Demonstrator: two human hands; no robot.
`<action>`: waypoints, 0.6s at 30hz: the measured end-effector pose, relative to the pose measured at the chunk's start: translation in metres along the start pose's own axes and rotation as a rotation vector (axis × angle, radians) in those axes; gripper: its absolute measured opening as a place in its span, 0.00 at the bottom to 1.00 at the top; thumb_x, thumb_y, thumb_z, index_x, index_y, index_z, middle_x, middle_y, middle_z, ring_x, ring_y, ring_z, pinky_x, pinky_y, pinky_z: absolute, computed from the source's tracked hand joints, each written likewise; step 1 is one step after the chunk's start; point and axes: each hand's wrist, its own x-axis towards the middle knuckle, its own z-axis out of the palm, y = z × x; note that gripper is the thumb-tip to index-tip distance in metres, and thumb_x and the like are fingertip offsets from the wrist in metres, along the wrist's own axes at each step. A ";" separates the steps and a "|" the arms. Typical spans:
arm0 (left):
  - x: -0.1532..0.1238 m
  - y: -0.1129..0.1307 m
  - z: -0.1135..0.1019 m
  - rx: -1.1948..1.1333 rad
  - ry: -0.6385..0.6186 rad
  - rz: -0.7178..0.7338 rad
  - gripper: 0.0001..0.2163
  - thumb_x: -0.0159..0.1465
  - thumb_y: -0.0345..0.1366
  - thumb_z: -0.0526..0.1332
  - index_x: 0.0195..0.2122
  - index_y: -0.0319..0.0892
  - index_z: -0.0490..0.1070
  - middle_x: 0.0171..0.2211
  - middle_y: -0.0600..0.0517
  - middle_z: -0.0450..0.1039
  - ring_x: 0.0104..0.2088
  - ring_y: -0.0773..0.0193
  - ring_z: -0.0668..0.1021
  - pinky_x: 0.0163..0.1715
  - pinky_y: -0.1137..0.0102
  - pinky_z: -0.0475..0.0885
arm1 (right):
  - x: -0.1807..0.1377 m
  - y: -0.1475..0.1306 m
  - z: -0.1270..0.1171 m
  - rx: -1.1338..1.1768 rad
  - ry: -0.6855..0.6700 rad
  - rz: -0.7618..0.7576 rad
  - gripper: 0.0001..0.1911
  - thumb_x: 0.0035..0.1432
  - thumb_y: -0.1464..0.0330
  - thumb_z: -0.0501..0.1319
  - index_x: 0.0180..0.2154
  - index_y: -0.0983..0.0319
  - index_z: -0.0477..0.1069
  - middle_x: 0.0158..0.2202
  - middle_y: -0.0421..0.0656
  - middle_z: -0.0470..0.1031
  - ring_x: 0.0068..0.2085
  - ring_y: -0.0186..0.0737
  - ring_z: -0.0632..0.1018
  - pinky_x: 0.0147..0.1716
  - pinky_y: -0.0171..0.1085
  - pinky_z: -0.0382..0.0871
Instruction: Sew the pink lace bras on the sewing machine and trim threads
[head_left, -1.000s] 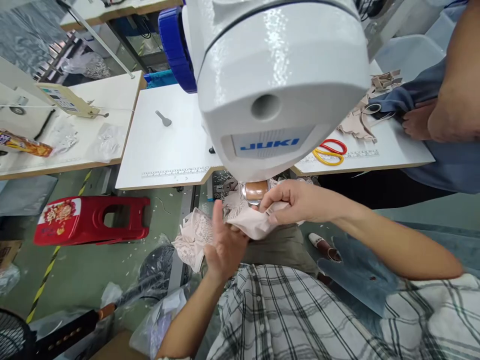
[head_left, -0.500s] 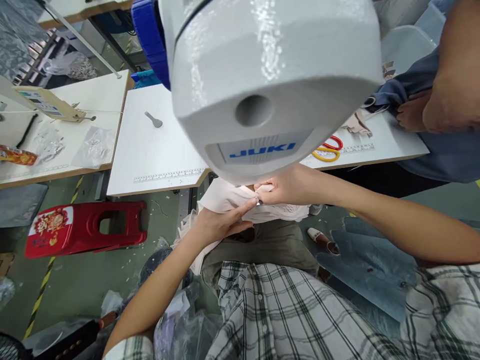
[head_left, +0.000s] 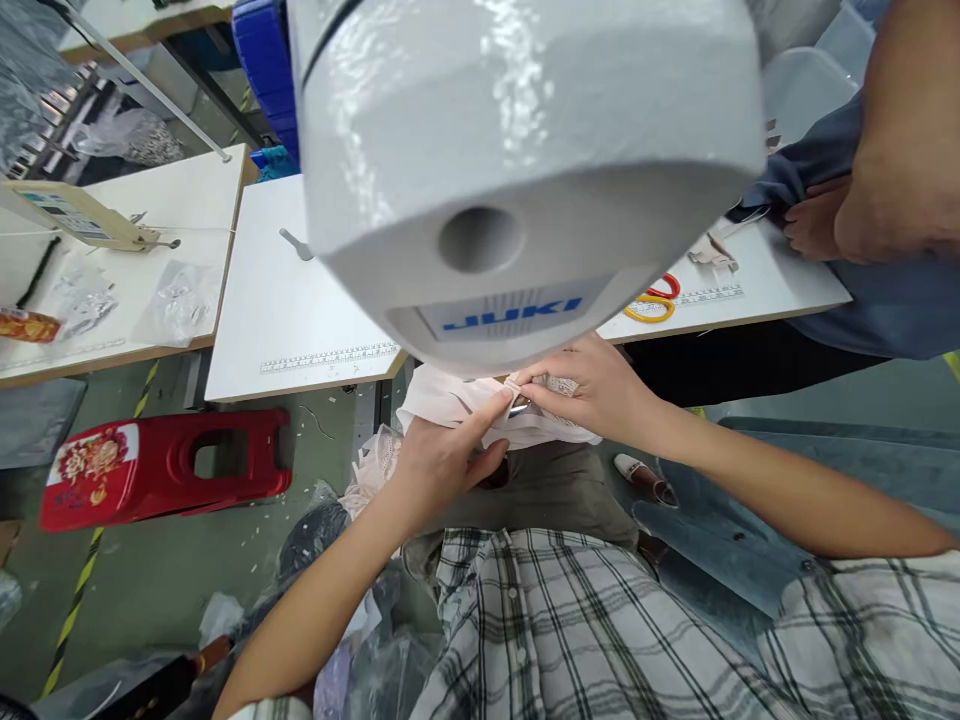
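Note:
A pale pink garment (head_left: 435, 397) with lace trim lies gathered over my lap, below the head of a JUKI sewing machine (head_left: 480, 270). My left hand (head_left: 442, 455) comes in from the left, thumb and fingers closed on the cloth. From the right, my right hand (head_left: 600, 390) pinches the same fabric, its fingertips meeting my left thumb. A small shiny metal piece (head_left: 519, 408) shows just under the right fingertips; its kind cannot be made out. The machine's needle area is hidden behind the head.
Scissors with red and yellow handles (head_left: 651, 306) lie on the white table (head_left: 247, 330), right of the machine head. A co-worker's hand (head_left: 821, 220) is at the far right. A red stool (head_left: 165, 465) stands on the floor at left, and plastic bags (head_left: 397, 660) lie below.
My right hand has turned and its fingers now stretch further over the cloth, with a metal piece showing beneath. My left hand stays on the fabric. The view has shifted slightly.

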 end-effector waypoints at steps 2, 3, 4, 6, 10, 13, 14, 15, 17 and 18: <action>0.001 0.004 0.001 0.020 0.019 0.006 0.23 0.66 0.33 0.62 0.63 0.41 0.65 0.49 0.42 0.79 0.52 0.52 0.79 0.53 0.61 0.74 | 0.004 0.001 -0.001 0.030 -0.018 0.012 0.05 0.61 0.68 0.63 0.34 0.57 0.79 0.38 0.42 0.78 0.43 0.42 0.77 0.48 0.43 0.68; 0.002 0.005 0.002 0.026 0.028 0.009 0.24 0.66 0.33 0.62 0.63 0.40 0.64 0.49 0.41 0.79 0.52 0.52 0.80 0.53 0.61 0.74 | 0.006 0.001 -0.002 0.041 -0.037 0.029 0.05 0.61 0.68 0.64 0.33 0.57 0.79 0.38 0.42 0.79 0.43 0.42 0.77 0.48 0.43 0.68; 0.002 0.007 0.002 0.034 0.039 0.011 0.25 0.66 0.32 0.62 0.64 0.41 0.63 0.49 0.42 0.79 0.52 0.52 0.80 0.53 0.61 0.74 | 0.007 0.000 -0.003 0.048 -0.055 0.049 0.05 0.60 0.69 0.64 0.33 0.57 0.79 0.38 0.42 0.79 0.43 0.43 0.77 0.47 0.43 0.68; 0.004 0.010 0.004 0.051 0.053 0.006 0.26 0.66 0.31 0.62 0.65 0.42 0.62 0.49 0.42 0.79 0.52 0.52 0.80 0.53 0.61 0.74 | 0.008 -0.002 -0.005 0.048 -0.067 0.073 0.04 0.59 0.69 0.64 0.33 0.57 0.79 0.39 0.42 0.79 0.44 0.43 0.77 0.47 0.43 0.68; 0.006 0.017 0.002 0.078 0.046 -0.027 0.25 0.66 0.31 0.61 0.64 0.41 0.63 0.49 0.41 0.80 0.51 0.51 0.81 0.51 0.60 0.76 | -0.003 -0.005 -0.001 -0.028 0.029 0.003 0.08 0.64 0.68 0.60 0.38 0.57 0.79 0.41 0.44 0.79 0.46 0.44 0.77 0.49 0.45 0.70; 0.005 0.019 -0.001 0.067 0.002 -0.056 0.25 0.66 0.32 0.60 0.65 0.41 0.62 0.50 0.40 0.79 0.50 0.51 0.81 0.48 0.61 0.77 | -0.013 0.000 0.006 -0.067 0.053 -0.128 0.13 0.66 0.70 0.55 0.43 0.54 0.79 0.43 0.44 0.81 0.47 0.42 0.77 0.49 0.46 0.71; 0.003 0.017 -0.002 0.056 -0.007 -0.054 0.25 0.66 0.32 0.60 0.65 0.42 0.62 0.50 0.40 0.79 0.50 0.51 0.81 0.49 0.60 0.77 | -0.015 0.002 0.008 -0.086 0.044 -0.151 0.15 0.66 0.70 0.54 0.43 0.53 0.79 0.43 0.43 0.81 0.48 0.43 0.77 0.49 0.46 0.71; 0.002 0.014 -0.003 0.043 -0.014 -0.045 0.25 0.66 0.33 0.60 0.65 0.42 0.62 0.50 0.40 0.79 0.52 0.51 0.80 0.50 0.60 0.77 | -0.016 0.004 0.009 -0.112 0.030 -0.154 0.15 0.65 0.70 0.54 0.43 0.51 0.79 0.43 0.42 0.81 0.48 0.43 0.77 0.49 0.47 0.71; -0.001 0.004 -0.006 0.017 -0.041 -0.003 0.24 0.66 0.34 0.61 0.64 0.44 0.64 0.52 0.40 0.78 0.53 0.50 0.79 0.53 0.58 0.75 | -0.015 0.007 0.010 -0.174 0.002 -0.137 0.15 0.64 0.70 0.54 0.41 0.50 0.79 0.43 0.42 0.81 0.49 0.44 0.76 0.49 0.47 0.70; -0.003 -0.002 -0.007 0.007 -0.057 0.022 0.23 0.66 0.34 0.61 0.63 0.45 0.66 0.53 0.40 0.77 0.53 0.50 0.79 0.53 0.58 0.75 | -0.015 0.007 0.010 -0.198 -0.005 -0.125 0.15 0.64 0.70 0.55 0.40 0.50 0.80 0.42 0.42 0.81 0.49 0.44 0.76 0.49 0.47 0.69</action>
